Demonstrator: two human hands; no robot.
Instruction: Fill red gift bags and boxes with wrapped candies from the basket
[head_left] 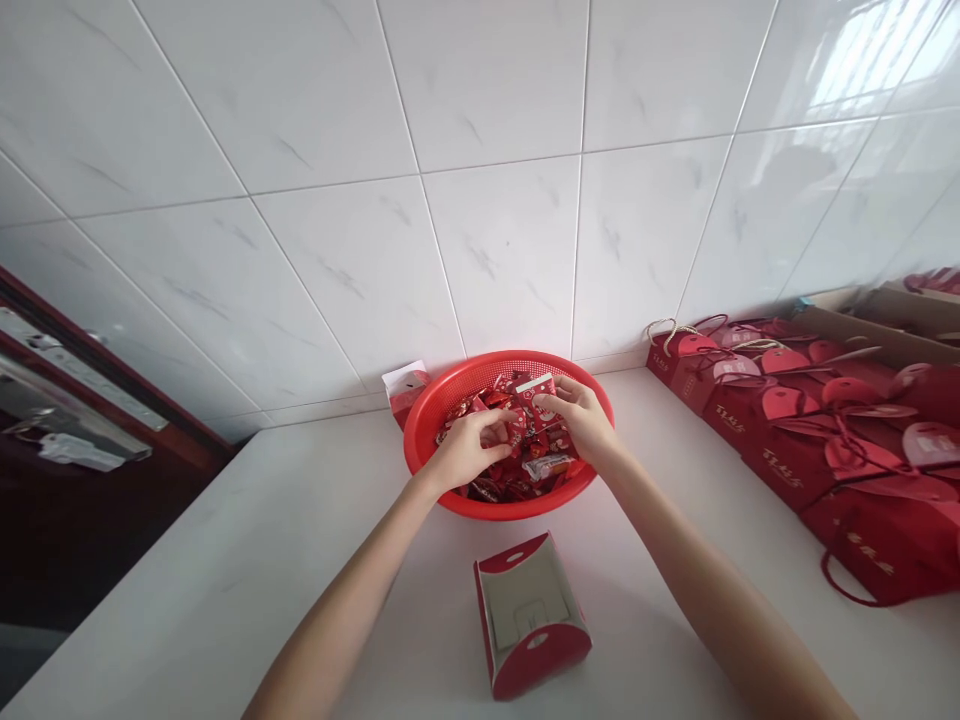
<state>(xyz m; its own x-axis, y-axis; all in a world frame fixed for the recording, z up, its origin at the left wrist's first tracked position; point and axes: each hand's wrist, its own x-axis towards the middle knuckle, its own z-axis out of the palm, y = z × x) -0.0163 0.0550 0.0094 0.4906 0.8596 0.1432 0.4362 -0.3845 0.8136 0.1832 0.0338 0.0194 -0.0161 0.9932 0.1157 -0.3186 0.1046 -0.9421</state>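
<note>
A red plastic basket (510, 510) stands against the tiled wall, filled with wrapped candies (547, 467) in mostly red wrappers. Over its right side, my right hand (585, 418) pinches a small red box (534, 392) with a white edge. My left hand (472, 447) is inside the basket on the left, its fingers curled close to a red packet; whether it grips that packet is hard to see. In front of the basket, between my forearms, an open red gift box (525, 605) sits upright with a bare grey interior and curved flaps.
Along the right side are rows of filled red gift boxes (787, 450) with cord handles and heart-shaped tags. A cardboard carton (832, 312) stands behind them. Left of the basket leans a red and white paper piece (407, 385). The white counter (315, 520) ends at a dark drop on the left.
</note>
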